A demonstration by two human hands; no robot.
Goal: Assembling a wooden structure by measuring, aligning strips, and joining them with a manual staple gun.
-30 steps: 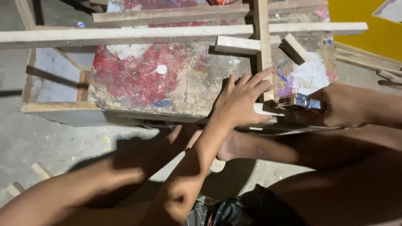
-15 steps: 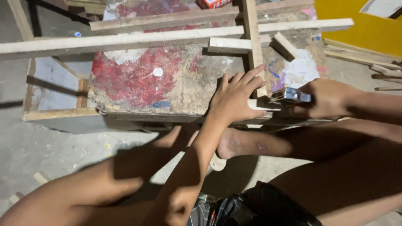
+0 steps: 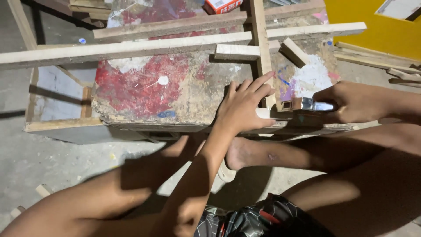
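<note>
My left hand [image 3: 243, 105] lies flat, fingers spread, on a paint-stained board [image 3: 175, 87], pressing on a short wooden strip [image 3: 268, 113] near its front edge. My right hand [image 3: 351, 102] grips a shiny metal tool [image 3: 307, 104], whose head touches the strip where an upright wooden slat [image 3: 261, 48] meets it. The tool's handle is hidden in my fist.
Long wooden slats [image 3: 131, 47] cross the board. A small block [image 3: 294, 52] and a short piece [image 3: 237, 51] lie near the upright slat. A red and white box [image 3: 222, 5] sits at the back. Loose sticks [image 3: 394, 70] lie right, by a yellow wall [image 3: 377, 30]. My bare legs are below.
The view has shifted slightly; both hands stay on the strip, with the metal tool still at the joint.
</note>
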